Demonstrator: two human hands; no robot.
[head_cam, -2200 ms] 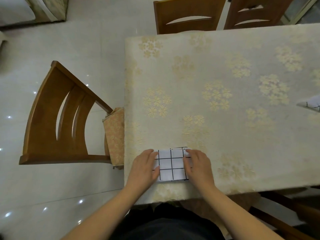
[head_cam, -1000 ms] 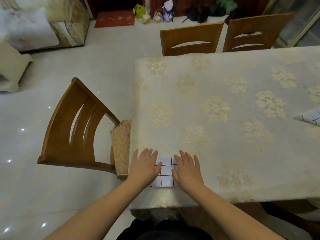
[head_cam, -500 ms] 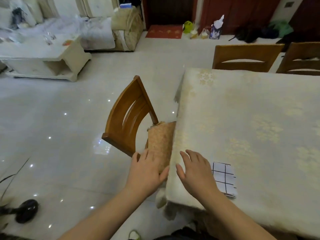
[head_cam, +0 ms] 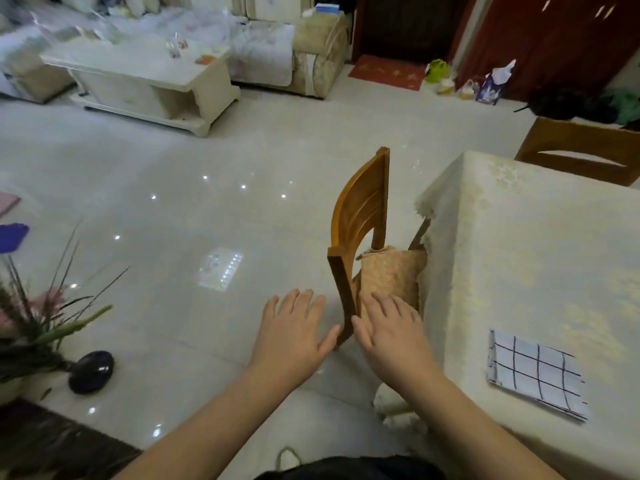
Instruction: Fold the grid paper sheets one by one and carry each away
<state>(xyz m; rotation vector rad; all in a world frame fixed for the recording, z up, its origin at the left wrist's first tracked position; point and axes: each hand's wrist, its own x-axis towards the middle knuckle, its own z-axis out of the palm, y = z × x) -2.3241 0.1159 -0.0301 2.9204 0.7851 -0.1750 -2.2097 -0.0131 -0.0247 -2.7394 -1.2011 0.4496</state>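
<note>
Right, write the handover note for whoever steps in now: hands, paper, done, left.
Left hand: open, empty, held over the floor.
Right hand: open, empty, in front of the wooden chair beside the table.
Folded grid paper: lies flat on the tablecloth near the table's front edge, to the right of both hands; neither hand touches it.
Done: this sheet is folded.
Left: pick it up and carry it away. No other sheets in view.

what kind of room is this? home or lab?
Most likely a home, an open living and dining room. A dining table under a floral cloth stands with wooden chairs; beyond it are a white coffee table and a covered sofa on a glossy tiled floor.
</note>
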